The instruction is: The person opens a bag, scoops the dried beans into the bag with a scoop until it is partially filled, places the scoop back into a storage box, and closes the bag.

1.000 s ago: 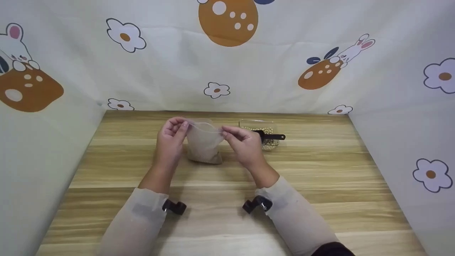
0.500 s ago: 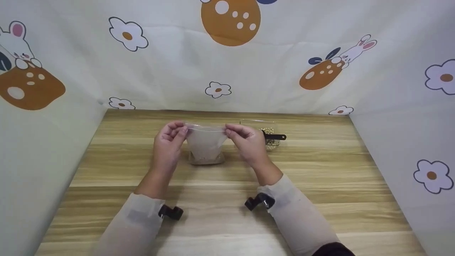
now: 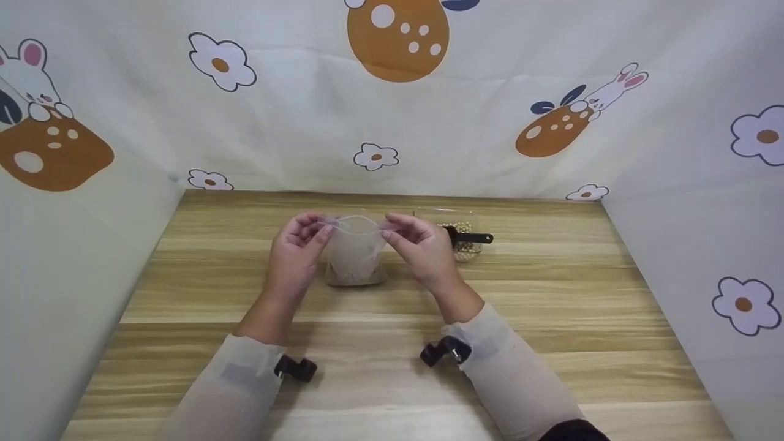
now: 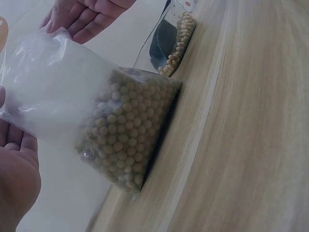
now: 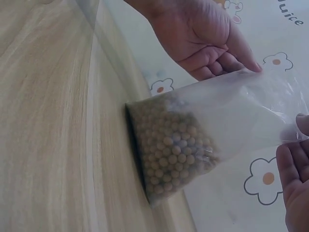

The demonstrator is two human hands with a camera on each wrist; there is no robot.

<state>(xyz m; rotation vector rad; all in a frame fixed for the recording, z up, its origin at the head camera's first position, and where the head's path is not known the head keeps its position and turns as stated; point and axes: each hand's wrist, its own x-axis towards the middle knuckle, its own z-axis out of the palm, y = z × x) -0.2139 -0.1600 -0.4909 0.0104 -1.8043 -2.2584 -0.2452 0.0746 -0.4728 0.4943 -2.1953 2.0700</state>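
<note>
A clear zip-top bag (image 3: 356, 254) stands on the wooden table, its lower part filled with round beige beans (image 4: 128, 130). My left hand (image 3: 296, 248) pinches the left end of the bag's mouth between thumb and fingers. At the opposite end, my right hand (image 3: 427, 252) pinches the mouth the same way. Between them the zip edges bow apart into an oval gap. In the right wrist view the filled bottom of the bag (image 5: 169, 150) rests on the tabletop, while the upper part is slack film.
Behind my right hand sits a clear container (image 3: 446, 212) of the same kind of beans, partly hidden. A black scoop (image 3: 473, 238) lies in it, handle pointing right. Patterned cloth (image 3: 294, 110) walls the table's back and sides.
The bag's mouth was pulled nearly straight half a second ago and now gapes in an oval. My hands have drawn slightly closer together. Container and scoop have not moved.
</note>
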